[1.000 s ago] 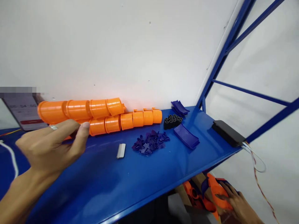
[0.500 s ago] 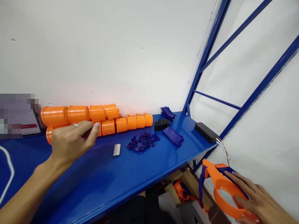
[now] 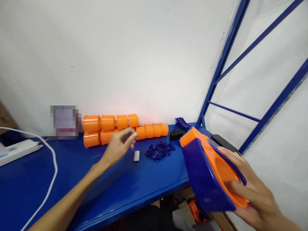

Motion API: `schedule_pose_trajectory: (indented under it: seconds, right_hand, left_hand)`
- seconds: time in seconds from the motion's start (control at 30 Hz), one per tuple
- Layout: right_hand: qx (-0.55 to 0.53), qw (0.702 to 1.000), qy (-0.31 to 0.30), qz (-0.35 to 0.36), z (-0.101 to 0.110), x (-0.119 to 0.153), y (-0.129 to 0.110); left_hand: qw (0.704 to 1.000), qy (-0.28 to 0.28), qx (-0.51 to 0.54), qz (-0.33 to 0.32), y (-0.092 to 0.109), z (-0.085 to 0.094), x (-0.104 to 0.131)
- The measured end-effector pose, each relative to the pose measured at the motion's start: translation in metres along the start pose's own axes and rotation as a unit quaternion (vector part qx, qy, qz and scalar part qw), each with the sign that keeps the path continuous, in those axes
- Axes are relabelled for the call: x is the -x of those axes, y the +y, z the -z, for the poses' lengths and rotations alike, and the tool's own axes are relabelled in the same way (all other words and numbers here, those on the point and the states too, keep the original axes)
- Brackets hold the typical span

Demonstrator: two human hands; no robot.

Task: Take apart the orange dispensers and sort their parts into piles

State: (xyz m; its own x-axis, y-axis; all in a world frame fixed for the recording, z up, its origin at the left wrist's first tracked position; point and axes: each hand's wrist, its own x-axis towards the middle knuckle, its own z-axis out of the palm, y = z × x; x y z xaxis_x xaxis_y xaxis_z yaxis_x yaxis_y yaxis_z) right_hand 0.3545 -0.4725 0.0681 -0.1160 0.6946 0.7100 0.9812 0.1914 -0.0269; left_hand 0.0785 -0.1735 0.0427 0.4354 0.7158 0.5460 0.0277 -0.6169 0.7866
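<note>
My right hand (image 3: 252,192) grips an orange and dark blue plastic tape dispenser (image 3: 214,160), with fingers around its orange ring-shaped body. The dispenser is tilted in the air over the table's right front edge, its broad blue side plate facing me. My left hand (image 3: 121,144) hovers over the table with loosely curled fingers, a gap beside the thumb and nothing visible in it. Just right of it lies a small pale block (image 3: 136,156). Behind it are two stacked rows of orange cups (image 3: 108,122). A pile of small blue plastic parts (image 3: 160,150) lies further right.
Black rollers (image 3: 176,134) and curved blue plates (image 3: 182,123) are at the back right of the blue table (image 3: 130,183). A black box (image 3: 225,143) sits behind the dispenser. At left are a white cable (image 3: 54,157) and power strip (image 3: 20,150). Below is a carton (image 3: 187,210) with orange parts.
My right hand has raised the tape dispenser and turned it, so its blue side now faces me. My left hand has moved right, toward the pale block. The view has shifted left.
</note>
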Motion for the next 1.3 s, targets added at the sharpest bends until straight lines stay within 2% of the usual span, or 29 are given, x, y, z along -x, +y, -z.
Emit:
schedule_pose_trajectory:
  seconds: [0.07,0.17,0.23,0.3,0.37,0.47,0.57,0.67,0.77,0.87,0.93,1.0,1.07,1.17,1.23,1.3]
  right_hand:
    - [-0.072,0.996,0.026,0.049,-0.036,-0.033,-0.012]
    - [-0.158,0.983,0.065,0.067,-0.092,-0.072,-0.031]
    - [-0.210,0.974,0.068,0.055,-0.126,-0.090,-0.041]
    - [-0.266,0.961,0.065,0.024,-0.152,-0.102,-0.050]
    - [-0.325,0.944,0.062,-0.019,-0.171,-0.109,-0.058]
    - [-0.393,0.916,0.045,-0.069,-0.185,-0.114,-0.069]
    - [-0.419,0.904,0.027,-0.082,-0.190,-0.116,-0.079]
    - [-0.431,0.898,0.022,-0.082,-0.187,-0.118,-0.086]
    - [-0.447,0.889,0.032,-0.092,-0.171,-0.118,-0.083]
    - [-0.368,0.917,0.107,-0.109,-0.139,-0.114,-0.055]
    - [-0.254,0.950,0.145,-0.112,-0.115,-0.107,-0.018]
    - [-0.130,0.976,0.126,-0.123,-0.095,-0.097,0.032]
    - [-0.016,0.984,0.078,-0.159,-0.084,-0.086,0.085]
    - [0.111,0.966,-0.091,-0.214,-0.085,-0.072,0.153]
    - [0.152,0.941,-0.200,-0.228,-0.096,-0.066,0.181]
    - [0.166,0.920,-0.273,-0.228,-0.110,-0.066,0.198]
  left_hand:
    - [0.982,-0.064,0.167,0.067,-0.001,-0.007,0.000]
    - [0.911,-0.126,0.365,0.143,-0.002,-0.017,0.003]
    - [0.862,-0.161,0.446,0.181,-0.004,-0.024,0.006]
    - [0.825,-0.154,0.504,0.202,-0.006,-0.030,0.008]
    - [0.807,-0.108,0.538,0.218,-0.010,-0.034,0.008]
    - [0.798,-0.026,0.549,0.248,-0.017,-0.041,0.008]
    - [0.801,0.015,0.532,0.276,-0.018,-0.048,0.012]
    - [0.833,0.036,0.479,0.276,-0.014,-0.049,0.018]
    - [0.861,0.045,0.405,0.305,-0.014,-0.045,0.019]
    - [0.848,0.041,0.382,0.365,-0.017,-0.040,0.013]
    - [0.830,0.041,0.401,0.384,-0.019,-0.037,0.009]
    - [0.825,0.041,0.416,0.380,-0.019,-0.035,0.006]
    - [0.836,0.046,0.411,0.361,-0.016,-0.032,0.003]
    - [0.845,0.024,0.406,0.347,-0.008,-0.025,0.001]
    - [0.838,0.018,0.410,0.358,-0.002,-0.020,-0.001]
    - [0.828,0.044,0.403,0.387,0.004,-0.015,-0.003]
